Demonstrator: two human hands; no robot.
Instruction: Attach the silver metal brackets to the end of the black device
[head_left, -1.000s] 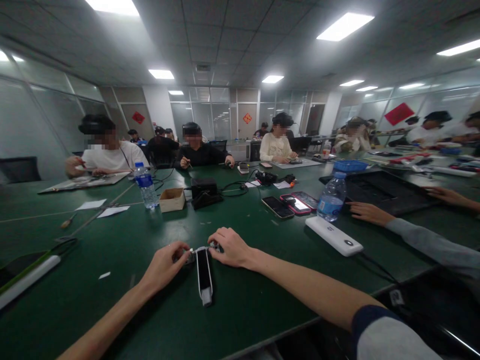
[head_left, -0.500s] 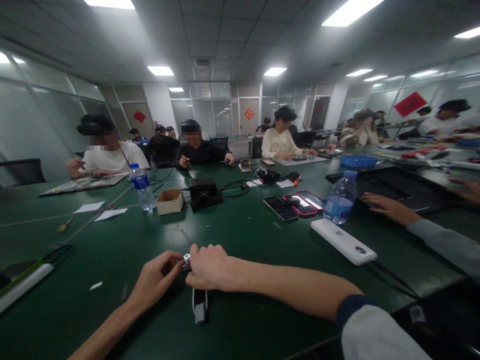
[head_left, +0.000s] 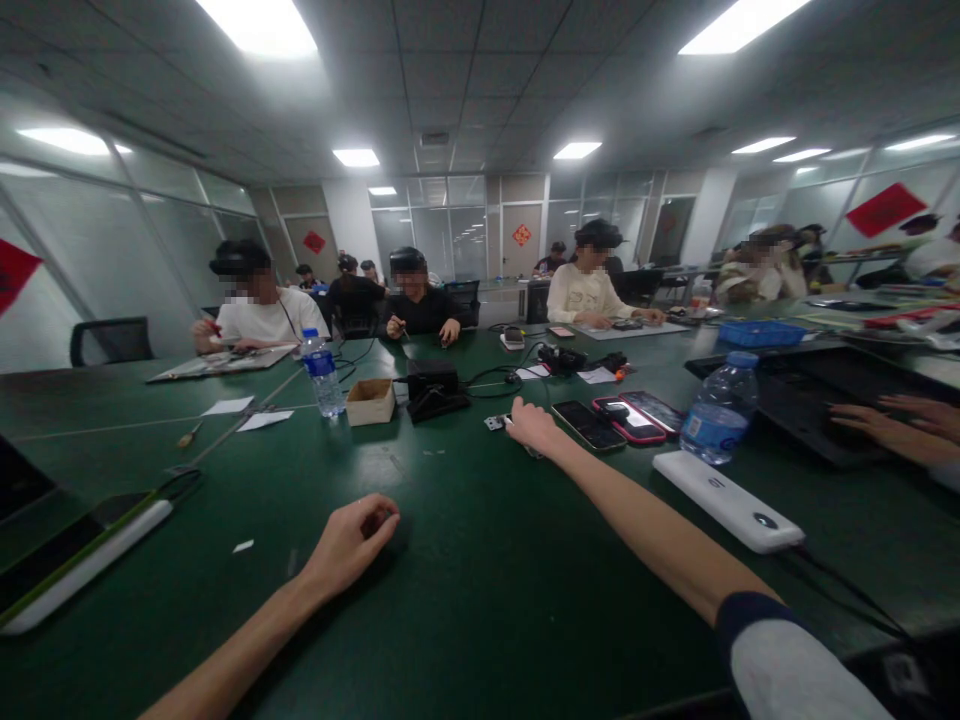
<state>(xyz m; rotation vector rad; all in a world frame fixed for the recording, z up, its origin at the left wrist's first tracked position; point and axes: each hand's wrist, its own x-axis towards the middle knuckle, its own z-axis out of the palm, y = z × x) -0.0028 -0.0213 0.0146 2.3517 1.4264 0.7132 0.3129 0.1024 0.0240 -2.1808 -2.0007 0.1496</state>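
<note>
1. Small metal fitting [head_left: 493, 423]: a flat, pale, silvery piece lying on the green worktop [head_left: 480, 610], just left of the right hand's fingertips; its exact form and any markings are too small to tell

2. Handling, as judged from its look: light, stiff and thin, probably not fragile, but liable to slip under a fingertip on the smooth worktop; best taken by two opposite edges between thumb and forefinger

3. Right hand [head_left: 534, 425]: the arm reaches far across the worktop, with the fingers angled down beside the fitting; the hand hides part of what lies beneath it, so whether the grip is closed on anything cannot be told

4. Left hand [head_left: 351, 545]: at near left, well apart from the fitting, with the fingers loosely curled; the grip appears released, with nothing visible in it

5. Surroundings: a black smartphone [head_left: 589, 425] and a pink-cased smartphone [head_left: 628, 420] lie just right of the right hand; a white power bank [head_left: 724, 500] lies at near right, beyond it a plastic water bottle [head_left: 721, 408]; a cardboard box [head_left: 370, 401] and a black device [head_left: 433, 392] stand farther left

6. Right edge: a co-worker's hands [head_left: 892, 425] rest on a black tray [head_left: 795, 400], apart from the person's own
</note>
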